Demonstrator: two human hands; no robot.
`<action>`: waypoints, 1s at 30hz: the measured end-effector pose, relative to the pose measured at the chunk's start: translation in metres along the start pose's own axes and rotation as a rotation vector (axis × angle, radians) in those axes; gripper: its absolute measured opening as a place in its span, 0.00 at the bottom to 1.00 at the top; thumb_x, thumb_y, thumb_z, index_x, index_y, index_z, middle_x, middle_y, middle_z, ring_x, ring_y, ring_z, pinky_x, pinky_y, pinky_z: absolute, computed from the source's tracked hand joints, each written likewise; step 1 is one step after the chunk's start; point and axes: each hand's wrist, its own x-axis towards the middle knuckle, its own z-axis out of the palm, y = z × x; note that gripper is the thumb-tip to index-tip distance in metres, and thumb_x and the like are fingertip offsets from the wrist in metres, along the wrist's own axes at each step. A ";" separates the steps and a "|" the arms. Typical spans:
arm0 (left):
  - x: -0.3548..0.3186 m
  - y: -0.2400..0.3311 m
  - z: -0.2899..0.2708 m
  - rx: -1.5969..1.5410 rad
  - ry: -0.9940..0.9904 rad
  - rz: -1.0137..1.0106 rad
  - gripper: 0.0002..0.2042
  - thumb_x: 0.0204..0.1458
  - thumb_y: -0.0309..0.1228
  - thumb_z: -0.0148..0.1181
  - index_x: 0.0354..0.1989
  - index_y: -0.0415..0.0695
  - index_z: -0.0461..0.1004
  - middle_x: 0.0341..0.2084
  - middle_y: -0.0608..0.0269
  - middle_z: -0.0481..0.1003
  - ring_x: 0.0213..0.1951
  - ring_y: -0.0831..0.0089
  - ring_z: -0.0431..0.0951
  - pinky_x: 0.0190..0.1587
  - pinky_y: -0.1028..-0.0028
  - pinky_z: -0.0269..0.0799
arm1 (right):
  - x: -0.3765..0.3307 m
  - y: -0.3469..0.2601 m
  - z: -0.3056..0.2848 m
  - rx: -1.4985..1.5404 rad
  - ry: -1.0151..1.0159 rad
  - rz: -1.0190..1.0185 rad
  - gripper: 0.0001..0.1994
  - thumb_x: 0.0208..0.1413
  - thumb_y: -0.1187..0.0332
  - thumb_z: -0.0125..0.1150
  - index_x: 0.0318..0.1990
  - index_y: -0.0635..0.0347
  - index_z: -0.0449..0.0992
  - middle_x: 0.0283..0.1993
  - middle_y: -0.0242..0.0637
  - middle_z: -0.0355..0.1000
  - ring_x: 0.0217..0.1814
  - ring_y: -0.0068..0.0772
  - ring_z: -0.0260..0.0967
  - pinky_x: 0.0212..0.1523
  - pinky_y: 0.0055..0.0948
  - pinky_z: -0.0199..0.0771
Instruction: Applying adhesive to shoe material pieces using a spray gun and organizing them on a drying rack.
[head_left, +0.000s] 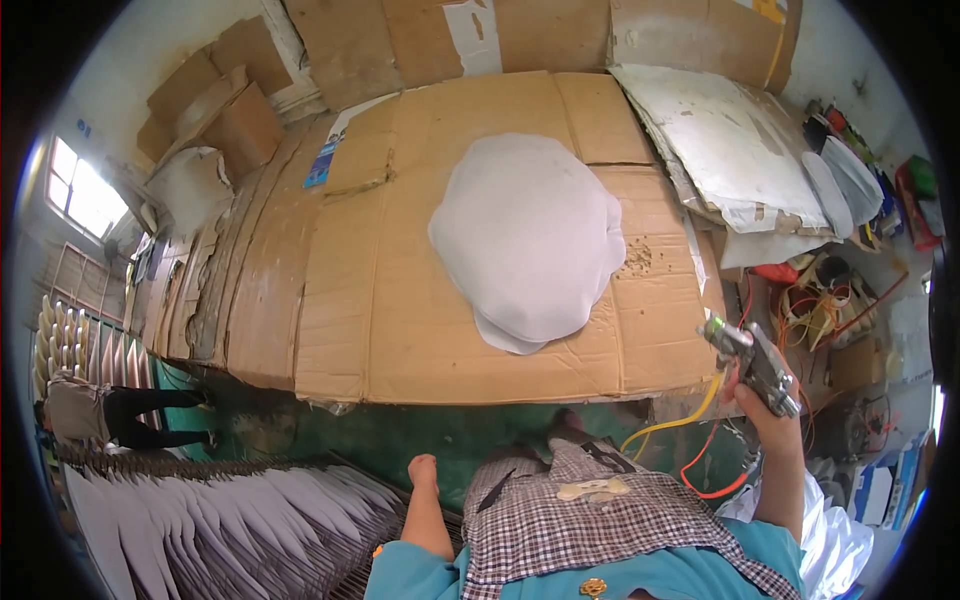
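Note:
My right hand [748, 398] is closed round the grip of a metal spray gun [765, 368], held past the near right corner of the table. A yellow hose [672, 424] and an orange-red hose [722, 492] hang near it. My left hand [423, 470] is down in front of the table's near edge, fingers curled into a loose fist, with nothing visible in it. On the table lies a pile of pale grey, rounded flat pieces [528, 235], their edges slightly out of line. Neither hand touches the pile.
Cardboard [340, 340] covers the table. A rack of pale grey leaf-shaped pieces [230, 520] stands at lower left. Another person [110, 412] bends beyond it. A white-topped stack of boards [725, 140] lies far right, tangled hoses [815, 312] below it.

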 end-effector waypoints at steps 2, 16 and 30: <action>0.003 -0.001 0.000 -0.008 0.000 0.007 0.03 0.38 0.22 0.52 0.24 0.40 0.71 0.19 0.64 0.69 0.23 0.74 0.68 0.27 0.74 0.63 | -0.012 -0.001 -0.012 -0.019 -0.142 0.058 0.27 0.45 0.74 0.59 0.54 0.66 0.60 0.32 0.33 0.67 0.30 0.21 0.65 0.32 0.22 0.68; -0.012 -0.015 -0.002 0.091 -0.049 -0.241 0.03 0.44 0.29 0.52 0.26 0.46 0.70 0.16 0.67 0.67 0.14 0.75 0.62 0.16 0.74 0.55 | -0.025 -0.009 -0.031 -0.162 0.003 0.051 0.26 0.45 0.74 0.56 0.54 0.67 0.59 0.29 0.32 0.66 0.30 0.22 0.66 0.32 0.22 0.67; -0.007 0.034 0.046 -0.002 -0.040 0.255 0.08 0.40 0.24 0.55 0.31 0.39 0.74 0.26 0.62 0.74 0.29 0.72 0.72 0.34 0.74 0.68 | 0.009 0.005 -0.002 -0.025 -0.129 0.019 0.26 0.46 0.76 0.56 0.55 0.67 0.59 0.30 0.33 0.67 0.29 0.22 0.66 0.31 0.22 0.69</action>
